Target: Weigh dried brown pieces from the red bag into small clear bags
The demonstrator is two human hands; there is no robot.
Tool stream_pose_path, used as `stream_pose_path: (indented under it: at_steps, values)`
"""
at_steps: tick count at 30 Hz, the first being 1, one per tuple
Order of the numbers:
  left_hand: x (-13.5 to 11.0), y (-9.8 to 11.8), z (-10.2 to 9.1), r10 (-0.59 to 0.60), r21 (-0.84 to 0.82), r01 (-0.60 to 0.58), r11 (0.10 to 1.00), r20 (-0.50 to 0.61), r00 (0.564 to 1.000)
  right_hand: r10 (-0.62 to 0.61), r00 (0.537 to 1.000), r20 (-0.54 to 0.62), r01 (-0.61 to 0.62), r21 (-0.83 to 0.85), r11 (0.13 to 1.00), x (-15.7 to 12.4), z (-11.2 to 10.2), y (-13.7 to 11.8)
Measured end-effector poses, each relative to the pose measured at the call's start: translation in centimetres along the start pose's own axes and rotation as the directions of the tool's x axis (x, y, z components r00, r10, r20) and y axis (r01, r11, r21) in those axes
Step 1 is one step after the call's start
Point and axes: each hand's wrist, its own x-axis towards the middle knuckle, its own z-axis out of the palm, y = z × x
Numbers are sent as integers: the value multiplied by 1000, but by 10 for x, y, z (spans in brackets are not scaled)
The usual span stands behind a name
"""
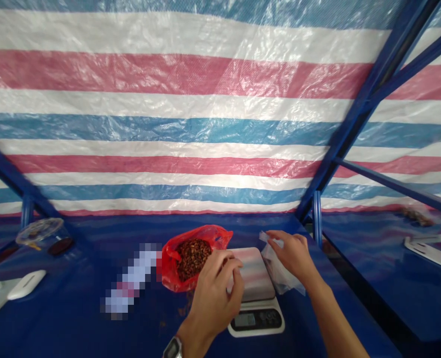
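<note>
Glare streaks the bright striped tarp (pixel 205 107) above one pixelated patch (pixel 133 278)

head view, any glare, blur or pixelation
Head view: glare streaks the red, white and blue striped plastic sheeting; the square metal scale plate mirrors pinkish light; blocky pixels cover a pale strip beside the red plastic bag; small brown items at far right look blurred.

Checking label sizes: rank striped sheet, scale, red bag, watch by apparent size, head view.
1. Striped sheet
2. Scale and red bag: partly hidden, too close to rank
3. Watch, cut by frame edge
</note>
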Motion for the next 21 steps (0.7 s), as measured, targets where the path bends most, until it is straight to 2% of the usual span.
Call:
stream_pose_path:
  at_steps: [3,6,8,11,14,19,21]
  values:
    - [-2,0,9,-198,-105,192,976,-44,979,-28,994,-104,53,247,968,0,-12,-15]
    - [-6,3,13,-392,-209,369,906,-80,917,-24,997,-72,59,533,844,-6,-24,-46]
    - [-6,7,16,-505,-298,473,829,-34,863,-47,999,0,36,631,775,-13,-27,-71]
    - [-3,9,20,-630,-451,595,665,89,771,-162,984,70,62,724,687,-22,-22,-101]
    - [-1,5,20,-711,-586,638,500,143,688,-221,972,82,84,755,650,-28,-11,-119]
    - [-6,-3,10,-708,-702,611,364,217,672,-208,975,74,83,752,654,-38,3,-132]
    - [-4,-7,2,-729,-724,613,317,228,646,-234,967,101,75,762,643,-42,2,-137]
